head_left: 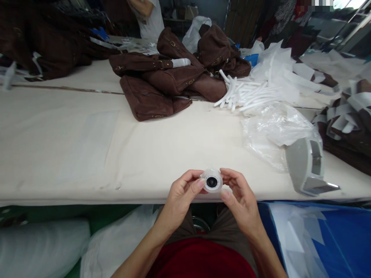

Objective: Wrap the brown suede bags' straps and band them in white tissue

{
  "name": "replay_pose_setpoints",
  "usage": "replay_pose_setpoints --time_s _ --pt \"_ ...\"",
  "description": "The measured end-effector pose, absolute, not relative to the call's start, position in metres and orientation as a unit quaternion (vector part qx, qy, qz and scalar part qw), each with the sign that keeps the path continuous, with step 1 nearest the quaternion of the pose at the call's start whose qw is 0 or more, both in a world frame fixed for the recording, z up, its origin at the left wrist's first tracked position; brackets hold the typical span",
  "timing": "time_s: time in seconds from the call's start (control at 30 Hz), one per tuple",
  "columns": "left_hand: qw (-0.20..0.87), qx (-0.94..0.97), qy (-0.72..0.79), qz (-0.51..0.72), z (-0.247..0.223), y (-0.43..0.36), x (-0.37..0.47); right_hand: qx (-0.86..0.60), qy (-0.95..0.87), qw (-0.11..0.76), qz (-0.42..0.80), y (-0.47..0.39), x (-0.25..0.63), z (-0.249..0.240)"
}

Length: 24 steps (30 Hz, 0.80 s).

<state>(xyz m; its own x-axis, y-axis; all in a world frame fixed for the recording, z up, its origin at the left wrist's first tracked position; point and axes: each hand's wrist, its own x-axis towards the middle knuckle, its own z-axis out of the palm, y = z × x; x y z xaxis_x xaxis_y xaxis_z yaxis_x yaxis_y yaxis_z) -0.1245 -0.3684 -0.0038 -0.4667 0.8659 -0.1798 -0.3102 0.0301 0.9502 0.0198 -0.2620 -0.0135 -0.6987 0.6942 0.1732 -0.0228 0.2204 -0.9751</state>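
Observation:
Just over the table's front edge, my left hand (185,191) pinches a small roll of clear tape (212,174) between thumb and fingers. The roll's round face, with a black centre, is turned up toward me. On its other side is my right hand (239,197), fingers curved and thumb apart, close by the rim; whether a fingertip touches it I cannot make out. To the right, a grey tape dispenser (300,166) stands at the table edge, beside a crumpled clear plastic bag (278,131).
Brown leather bags (174,79) lie piled at the back of the white table (174,139), next to white tubes (246,92) and white sheets (275,65). More brown pieces (353,116) sit at right. Below is a blue box (344,235). Across the table stands a person (150,21).

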Motion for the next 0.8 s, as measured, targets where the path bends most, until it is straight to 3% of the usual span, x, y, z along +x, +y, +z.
replay_pose_setpoints --time_s 0.23,0.47,0.8 --pt "0.464 0.318 0.537 0.628 0.011 -0.379 -0.115 -0.250 -0.735 0.260 0.575 -0.269 0.034 0.010" --pt "0.330 0.481 0.613 0.534 0.016 -0.383 -0.114 -0.222 -0.755 0.263 0.558 -0.284 0.044 0.015" --pt "0.278 0.507 0.576 0.578 0.012 -0.385 -0.092 -0.175 -0.768 0.271 0.554 -0.299 0.047 0.008"
